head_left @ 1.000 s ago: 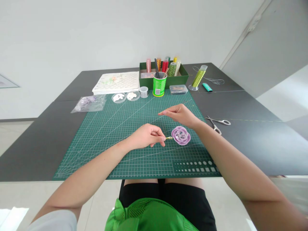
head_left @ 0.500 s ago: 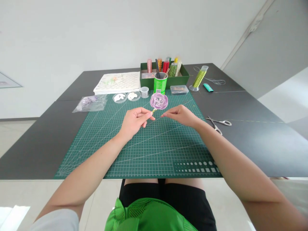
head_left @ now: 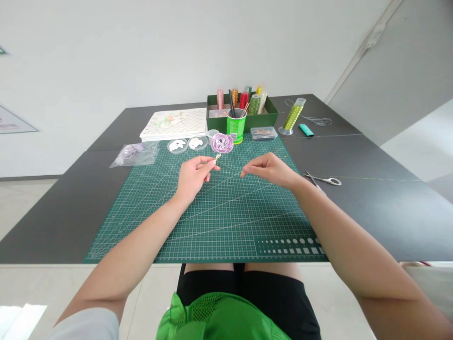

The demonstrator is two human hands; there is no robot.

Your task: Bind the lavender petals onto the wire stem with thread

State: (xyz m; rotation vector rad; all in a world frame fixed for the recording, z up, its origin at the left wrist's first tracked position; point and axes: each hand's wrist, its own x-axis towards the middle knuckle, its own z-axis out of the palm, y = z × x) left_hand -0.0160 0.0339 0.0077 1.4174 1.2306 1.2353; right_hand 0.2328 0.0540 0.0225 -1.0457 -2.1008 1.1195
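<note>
My left hand [head_left: 194,174] pinches the short green-gold stem of a purple flower [head_left: 222,142] and holds it upright above the green cutting mat [head_left: 212,212]. To its right, my right hand [head_left: 269,169] is closed in a pinch on a thin wire that runs toward the flower's stem; the wire itself barely shows. Both hands hover over the far middle of the mat, a short gap between them.
Scissors [head_left: 323,180] lie right of the mat. At the back stand a green cup [head_left: 236,126] of sticks, a green box [head_left: 244,113] of bead tubes, a clear case [head_left: 262,133], two small dishes [head_left: 187,144], a plastic bag [head_left: 136,153], a white sheet [head_left: 175,123], a green spool [head_left: 293,117].
My left hand lifted the flower from the mat near the right wrist, swung it up and left, and now holds it upright. The right hand stayed nearly in place.
</note>
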